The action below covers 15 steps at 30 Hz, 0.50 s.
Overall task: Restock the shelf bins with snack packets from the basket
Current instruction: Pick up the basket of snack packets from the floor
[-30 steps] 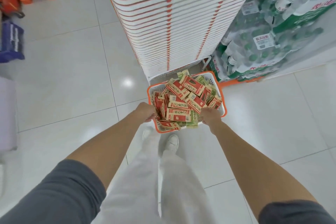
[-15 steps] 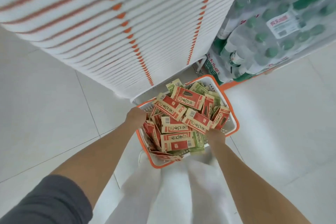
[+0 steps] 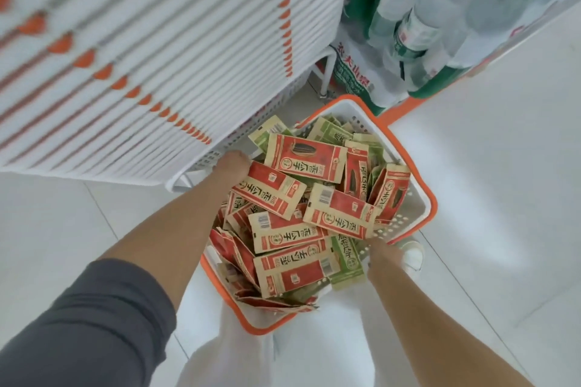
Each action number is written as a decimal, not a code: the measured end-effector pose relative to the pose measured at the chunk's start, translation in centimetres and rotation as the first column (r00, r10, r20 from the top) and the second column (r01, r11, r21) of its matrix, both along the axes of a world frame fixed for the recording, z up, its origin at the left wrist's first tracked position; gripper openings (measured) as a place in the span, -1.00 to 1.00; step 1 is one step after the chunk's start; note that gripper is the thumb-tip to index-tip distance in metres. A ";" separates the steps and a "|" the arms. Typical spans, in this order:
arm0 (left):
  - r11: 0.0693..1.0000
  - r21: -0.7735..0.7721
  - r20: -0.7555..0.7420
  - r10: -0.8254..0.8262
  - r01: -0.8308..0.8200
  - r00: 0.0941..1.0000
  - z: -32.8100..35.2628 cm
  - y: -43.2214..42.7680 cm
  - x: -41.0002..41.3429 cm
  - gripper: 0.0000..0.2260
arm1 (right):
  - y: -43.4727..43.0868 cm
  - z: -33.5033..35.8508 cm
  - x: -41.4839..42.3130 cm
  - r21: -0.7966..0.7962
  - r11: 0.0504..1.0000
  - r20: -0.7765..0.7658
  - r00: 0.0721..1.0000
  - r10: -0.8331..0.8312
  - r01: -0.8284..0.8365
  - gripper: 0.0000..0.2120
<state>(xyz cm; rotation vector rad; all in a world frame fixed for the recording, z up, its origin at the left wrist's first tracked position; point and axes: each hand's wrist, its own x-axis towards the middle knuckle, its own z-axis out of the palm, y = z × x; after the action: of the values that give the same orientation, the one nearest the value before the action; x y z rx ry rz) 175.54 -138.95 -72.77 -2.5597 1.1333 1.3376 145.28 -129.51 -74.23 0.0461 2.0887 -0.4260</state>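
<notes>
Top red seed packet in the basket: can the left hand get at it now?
Probably not yet. The left hand grips the basket rim, helping carry it. The red packet lies uncovered right beside it, so once that hand lets go nothing blocks it.

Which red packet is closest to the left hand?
The slanted top red packet; its end reaches the left hand at the basket rim. Other reds lie farther right.
</notes>
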 end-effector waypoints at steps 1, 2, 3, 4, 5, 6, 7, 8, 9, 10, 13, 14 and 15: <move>1.000 0.004 -0.024 0.010 -0.009 1.000 -0.5 -0.4 -0.2 -0.69 | 0.2 -0.6 -0.1 -0.030 0.999 -0.001 1.000 -0.023 0.023 -0.69; 1.000 0.000 -0.048 0.022 -0.022 0.999 -1.1 -0.7 -0.3 -0.69 | 0.2 -0.5 0.1 -0.051 0.997 0.005 0.998 -0.062 0.063 -0.65; 1.000 -0.005 -0.062 0.024 -0.025 0.998 -1.3 -0.9 -0.5 -0.68 | 0.4 -0.7 0.1 -0.071 0.991 0.015 0.994 -0.111 0.111 -0.63; 1.000 0.004 -0.067 0.012 -0.011 0.998 -1.5 -1.1 -0.6 -0.67 | 0.5 -0.6 0.1 -0.076 0.989 0.021 0.991 -0.128 0.130 -0.64; 1.000 0.010 -0.057 -0.011 0.012 0.998 -1.8 -1.3 -0.7 -0.66 | 0.6 -0.9 0.0 -0.076 0.989 0.014 0.992 -0.123 0.124 -0.66; 0.999 0.024 -0.044 -0.036 0.037 0.998 -2.0 -1.4 -0.6 -0.65 | 0.7 -0.8 0.1 -0.074 0.990 0.012 0.993 -0.118 0.118 -0.68; 0.997 0.034 -0.035 -0.061 0.062 0.998 -2.2 -1.6 -0.6 -0.66 | 0.8 -1.1 0.0 -0.085 0.990 0.006 0.994 -0.111 0.111 -0.69; 0.996 0.048 -0.036 -0.075 0.077 0.997 -2.5 -1.7 -0.6 -0.68 | 0.8 -1.1 0.1 -0.079 0.992 -0.003 0.996 -0.095 0.094 -0.72; 0.994 0.063 -0.040 -0.083 0.085 0.996 -2.8 -1.9 -0.5 -0.70 | 0.8 -1.4 0.1 -0.078 0.994 -0.018 0.997 -0.075 0.074 -0.75; 0.993 0.076 -0.033 -0.087 0.090 0.996 -2.8 -2.0 -0.6 -0.71 | 0.8 -1.4 0.2 -0.062 0.997 -0.024 0.998 -0.053 0.051 -0.78; 0.992 0.089 -0.004 -0.094 0.094 0.996 -2.4 -2.4 -1.0 -0.73 | 0.8 -2.0 0.5 -0.005 0.998 -0.039 0.997 -0.069 0.069 -0.80; 0.992 0.095 0.003 -0.080 0.079 0.997 -2.3 -2.5 -1.2 -0.75 | 0.7 -1.9 0.6 0.011 0.996 -0.048 0.995 -0.092 0.093 -0.79; 0.994 0.091 0.014 -0.064 0.063 0.998 -2.4 -2.5 -1.4 -0.75 | 0.7 -2.0 0.5 0.017 0.993 -0.044 0.993 -0.113 0.114 -0.79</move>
<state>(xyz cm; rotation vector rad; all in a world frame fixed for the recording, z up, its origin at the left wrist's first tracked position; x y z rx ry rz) 174.17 -141.49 -75.13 -2.4455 1.1141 1.3197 145.83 -128.82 -76.25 0.1689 2.1389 -0.4790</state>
